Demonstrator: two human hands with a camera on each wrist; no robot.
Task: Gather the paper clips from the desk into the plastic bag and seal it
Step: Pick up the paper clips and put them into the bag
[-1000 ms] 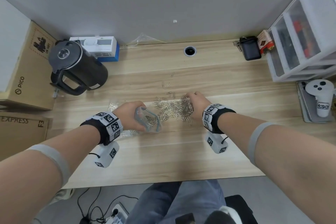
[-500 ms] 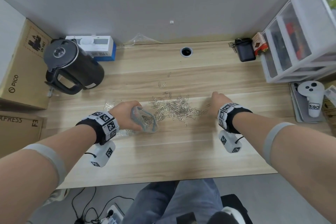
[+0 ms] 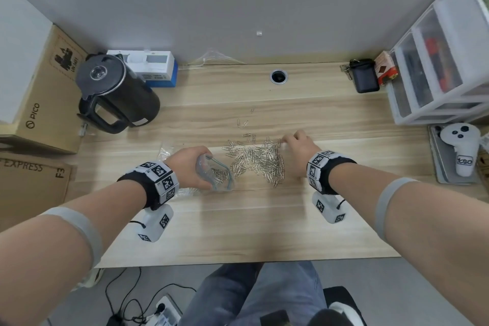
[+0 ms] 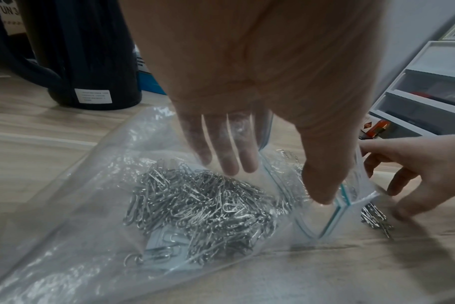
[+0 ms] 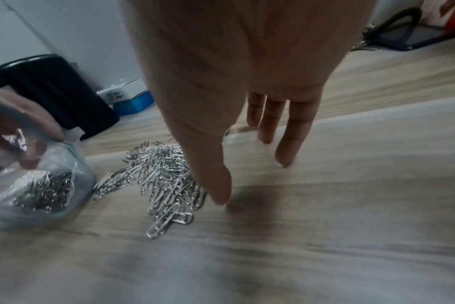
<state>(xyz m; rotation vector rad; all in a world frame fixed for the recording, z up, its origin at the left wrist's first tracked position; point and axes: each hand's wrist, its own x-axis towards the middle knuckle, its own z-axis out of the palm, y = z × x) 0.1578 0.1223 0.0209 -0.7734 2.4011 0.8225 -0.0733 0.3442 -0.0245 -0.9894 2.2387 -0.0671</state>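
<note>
A clear zip plastic bag [image 3: 214,176] lies on the wooden desk [image 3: 264,219] with its mouth facing right. My left hand [image 3: 189,167] grips the bag's mouth and holds it up, thumb on the zip edge, fingers showing through the plastic [image 4: 133,148]. A heap of silver paper clips [image 4: 195,205] lies inside. More paper clips [image 3: 260,161] are piled on the desk just right of the mouth. My right hand [image 3: 296,147] rests on the desk at the pile's right edge, fingers straight and spread [image 5: 286,148]. A few stray clips [image 3: 243,123] lie farther back.
A black kettle [image 3: 116,92] and a white and blue box [image 3: 156,69] stand at the back left beside cardboard boxes [image 3: 39,92]. On the right are a plastic drawer unit [image 3: 436,66], a black pouch [image 3: 365,79] and a white controller [image 3: 460,148].
My right hand swung out to the right, then came back left against the pile, pushing the clips closer toward the bag. My left hand has kept hold of the bag's mouth.
</note>
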